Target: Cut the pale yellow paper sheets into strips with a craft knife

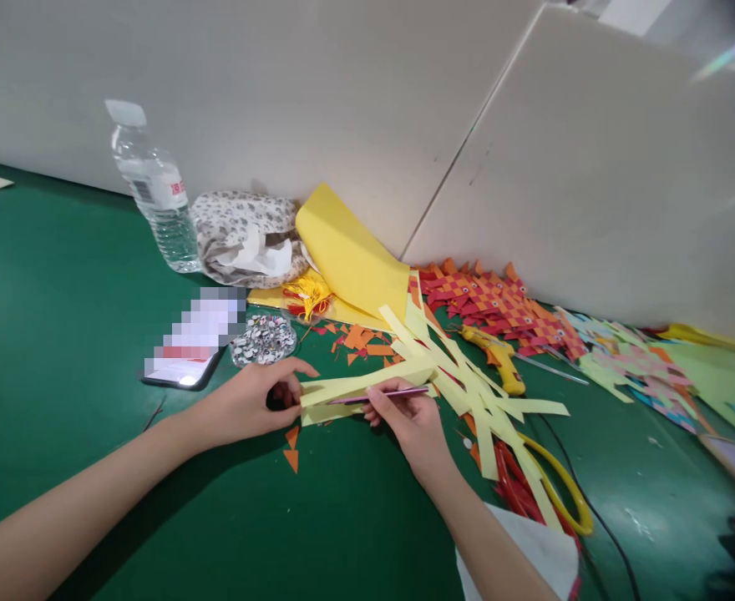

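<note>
My left hand (pixel 258 401) pinches the left ends of pale yellow paper strips (pixel 336 386), which lie one above the other with a gap between. My right hand (pixel 408 426) grips a slim purple pointed tool (pixel 405 393), its tip lying over the strips to the left. Whether it is a pen or tweezers I cannot tell. The strips pass behind my right fingers toward a loose pile of yellow strips (pixel 468 384). Two small orange paper triangles (pixel 291 461) lie on the green table below my left fingertips.
Behind my hands are a phone (pixel 192 342), a bag of googly eyes (pixel 264 338), a water bottle (pixel 160 200), a patterned pouch (pixel 242 217) and yellow sheet (pixel 355 250). Rightward lie red-orange woven paper fish (pixel 486 296), a yellow glue gun (pixel 499 359), scissors (pixel 565 492) and a cable (pixel 605 526).
</note>
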The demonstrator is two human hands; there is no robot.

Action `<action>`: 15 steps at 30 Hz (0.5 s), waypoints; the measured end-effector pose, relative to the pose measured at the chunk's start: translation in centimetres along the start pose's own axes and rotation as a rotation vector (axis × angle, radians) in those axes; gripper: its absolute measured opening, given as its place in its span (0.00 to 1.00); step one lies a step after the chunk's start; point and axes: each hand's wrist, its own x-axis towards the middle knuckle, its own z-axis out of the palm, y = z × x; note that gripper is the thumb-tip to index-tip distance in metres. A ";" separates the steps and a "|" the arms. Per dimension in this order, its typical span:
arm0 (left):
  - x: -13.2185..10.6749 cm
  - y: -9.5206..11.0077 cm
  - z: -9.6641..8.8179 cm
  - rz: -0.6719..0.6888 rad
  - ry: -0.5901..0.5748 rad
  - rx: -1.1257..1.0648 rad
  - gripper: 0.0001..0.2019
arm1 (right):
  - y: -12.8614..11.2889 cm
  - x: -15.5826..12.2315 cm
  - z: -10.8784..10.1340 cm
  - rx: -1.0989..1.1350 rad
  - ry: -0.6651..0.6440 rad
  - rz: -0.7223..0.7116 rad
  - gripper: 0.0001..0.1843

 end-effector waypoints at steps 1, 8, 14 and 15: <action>0.0 0.0 0.0 -0.004 -0.003 -0.004 0.18 | 0.0 0.0 0.0 0.003 0.000 -0.002 0.18; 0.0 0.1 0.0 -0.022 0.006 -0.022 0.18 | 0.3 0.0 0.0 -0.030 -0.071 0.003 0.15; 0.2 0.1 0.0 -0.037 -0.014 -0.033 0.18 | 0.4 0.2 0.1 -0.063 -0.077 0.024 0.15; 0.2 0.2 0.0 -0.039 -0.016 -0.032 0.18 | 0.3 0.2 0.1 -0.066 -0.076 0.025 0.15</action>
